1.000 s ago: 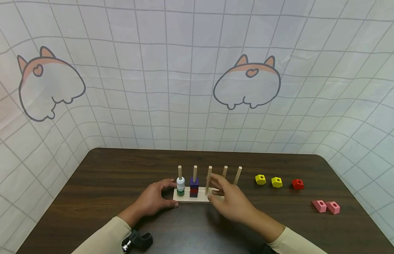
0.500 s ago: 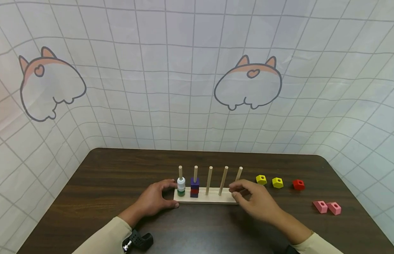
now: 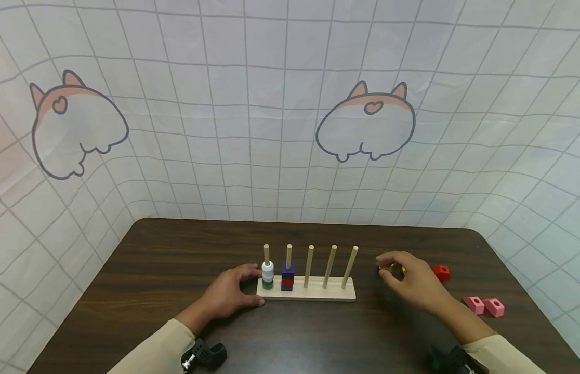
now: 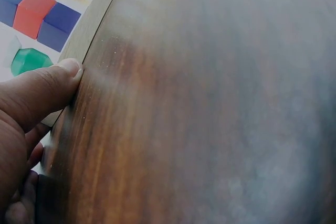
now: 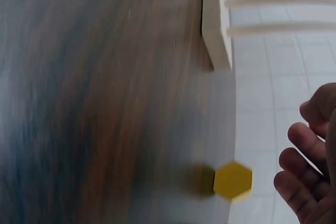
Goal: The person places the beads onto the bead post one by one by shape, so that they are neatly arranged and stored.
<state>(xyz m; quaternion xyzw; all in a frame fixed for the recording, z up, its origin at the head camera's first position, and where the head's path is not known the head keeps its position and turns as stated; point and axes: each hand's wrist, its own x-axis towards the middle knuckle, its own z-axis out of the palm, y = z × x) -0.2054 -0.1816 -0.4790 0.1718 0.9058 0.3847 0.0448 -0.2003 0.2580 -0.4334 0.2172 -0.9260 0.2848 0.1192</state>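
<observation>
Since the yellow block [image 5: 232, 181] looks light and stiff, with smooth faces, opposite sides should suit a pinch; it lies toward the far right corner of the bench [image 3: 313, 337], near the right hand [image 3: 411, 283], whose fingers curve loosely, parted and visibly empty; the left hand [image 3: 226, 293] grips the pegboard's [image 3: 313, 294] left end; a red block [image 3: 442, 272] may cramp the right hand; pink blocks [image 3: 474, 305] lie nearer the right edge.

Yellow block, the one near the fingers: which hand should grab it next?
Probably the right hand: it's right by the yellow block, with thumb and fingers apart. The left hand is farther away, holding the pegboard at its left end.
</observation>
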